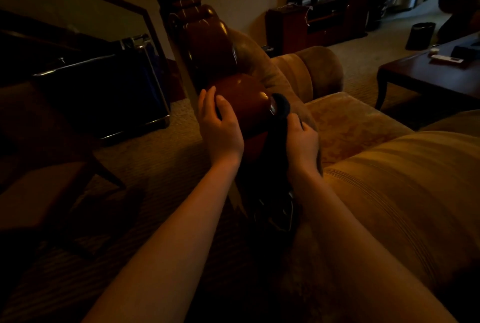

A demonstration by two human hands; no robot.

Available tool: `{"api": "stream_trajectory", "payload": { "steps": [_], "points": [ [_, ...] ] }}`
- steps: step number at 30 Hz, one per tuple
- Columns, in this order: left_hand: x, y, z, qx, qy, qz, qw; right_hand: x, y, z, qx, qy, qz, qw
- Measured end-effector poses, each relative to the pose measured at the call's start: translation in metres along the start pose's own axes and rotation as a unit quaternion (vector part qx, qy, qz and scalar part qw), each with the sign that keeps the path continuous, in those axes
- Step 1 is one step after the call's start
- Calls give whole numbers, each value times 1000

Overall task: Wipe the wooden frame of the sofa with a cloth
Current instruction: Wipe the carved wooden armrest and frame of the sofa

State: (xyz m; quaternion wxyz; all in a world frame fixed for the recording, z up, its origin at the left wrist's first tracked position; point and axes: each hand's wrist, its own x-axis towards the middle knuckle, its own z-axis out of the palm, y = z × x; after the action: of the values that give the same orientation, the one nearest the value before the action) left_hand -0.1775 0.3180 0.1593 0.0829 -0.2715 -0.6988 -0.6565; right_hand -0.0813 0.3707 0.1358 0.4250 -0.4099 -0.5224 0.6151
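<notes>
Cloth (pixel 279 115), dark, lies bunched against the right side of the glossy wooden frame (pixel 241 104) at the sofa's (pixel 389 193) arm end. Right hand (pixel 302 141) grips the cloth, fingers curled round it. Left hand (pixel 220 128) rests on the frame's left side, fingers relaxed, holding nothing. Desk (pixel 428 73) stands well apart, far right.

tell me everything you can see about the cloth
The cloth is dark, almost black, soft and bunched. The right hand grips it, with the upper end pressed against the side of the glossy reddish-brown wooden frame, and the rest hanging in folds between the forearms. The dim light hides its weave and exact colour.
</notes>
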Motion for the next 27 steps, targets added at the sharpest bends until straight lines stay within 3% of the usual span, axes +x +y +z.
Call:
{"api": "stream_trajectory", "payload": {
  "steps": [2,7,13,19,25,27],
  "points": [
    [1,0,0,-8,-1,-1,1000,2,3,-7,18,0,24,1000],
    [0,0,0,-7,4,1,1000,-32,44,-6,6,84,-19,996],
    [0,2,1,1,8,4,1000,-51,33,13,-171,113,-189,960],
    [1,0,2,-17,4,-1,1000,-1,10,-6,-28,-3,-89,996],
    [4,-4,-1,-10,22,12,1000,-31,68,-9,-18,52,-90,994],
    [5,-5,-1,-4,22,14,1000,-49,76,-2,-65,67,-141,986]
  ]
}}
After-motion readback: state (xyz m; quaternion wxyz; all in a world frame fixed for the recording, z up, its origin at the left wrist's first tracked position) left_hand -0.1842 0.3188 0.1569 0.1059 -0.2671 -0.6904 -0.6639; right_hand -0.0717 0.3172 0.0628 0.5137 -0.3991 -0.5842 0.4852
